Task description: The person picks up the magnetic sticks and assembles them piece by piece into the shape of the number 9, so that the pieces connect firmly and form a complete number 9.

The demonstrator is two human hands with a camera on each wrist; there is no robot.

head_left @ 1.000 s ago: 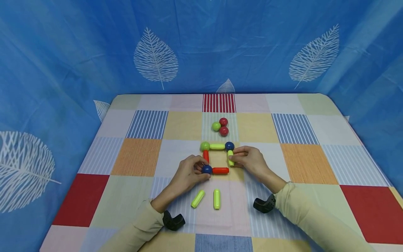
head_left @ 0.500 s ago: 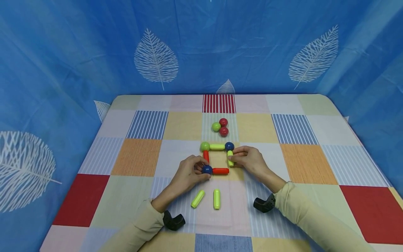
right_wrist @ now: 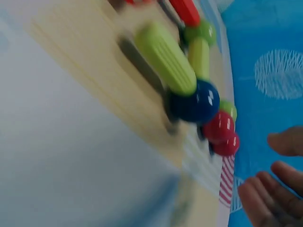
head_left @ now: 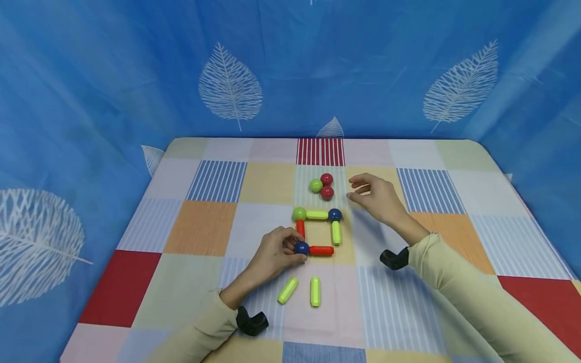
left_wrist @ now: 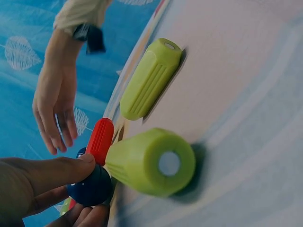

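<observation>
My left hand [head_left: 276,253] pinches a blue ball [left_wrist: 92,187] between thumb and fingers at the near left corner of a frame of sticks and balls. From this ball a red stick [head_left: 322,250] points right and another red stick [head_left: 301,229] runs back to a green ball [head_left: 299,214]. A yellow-green stick [head_left: 317,215] joins that to the far blue ball [head_left: 335,215], which bears a second yellow-green stick [head_left: 336,234] pointing towards me. My right hand [head_left: 380,198], holding nothing, hovers right of two red balls [head_left: 327,193] and a loose green ball [head_left: 315,185], fingers loosely bent.
Two loose yellow-green sticks, one slanted [head_left: 288,291] and one straight [head_left: 315,292], lie in front of the frame. A patchwork cloth [head_left: 195,282] covers the table. Behind it hangs a blue curtain [head_left: 290,75] with white leaves.
My right hand has let go of the right-hand yellow-green stick and moved back and to the right, level with the loose balls. My left hand keeps its hold on the near blue ball.
</observation>
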